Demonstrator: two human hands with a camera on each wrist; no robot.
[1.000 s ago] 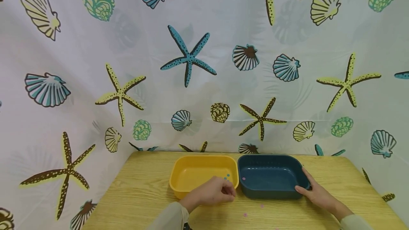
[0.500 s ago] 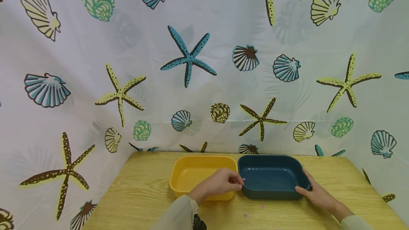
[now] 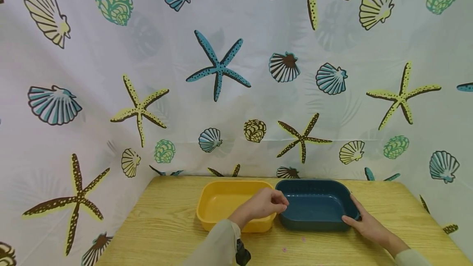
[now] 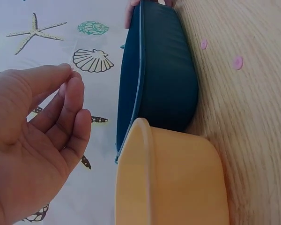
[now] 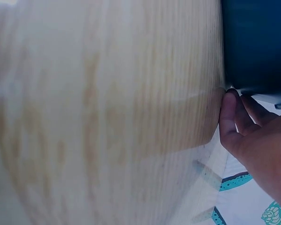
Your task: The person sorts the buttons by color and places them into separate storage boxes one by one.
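Observation:
My left hand (image 3: 260, 206) is over the place where the yellow tub (image 3: 216, 223) and the dark blue tub (image 3: 314, 225) meet. Its thumb and index fingertip (image 4: 66, 68) pinch together, a tiny pinkish edge of a button showing between them; the rest is hidden. The other fingers curl loosely below. At the blue tub's right end my right hand (image 3: 369, 225) grips the corner, thumb at the front rim and fingers along the side. In the right wrist view, its fingertips (image 5: 229, 101) press against the tub's wall.
Pink buttons (image 4: 238, 63) lie on the wooden table (image 3: 162, 221) in front of the tubs. A white curtain (image 3: 251, 102) printed with shells and starfish hangs behind and at both sides.
My left hand has moved right and farther back, from the yellow tub's front edge to the blue tub's left end, covering the pink button seen there. My right hand stays put.

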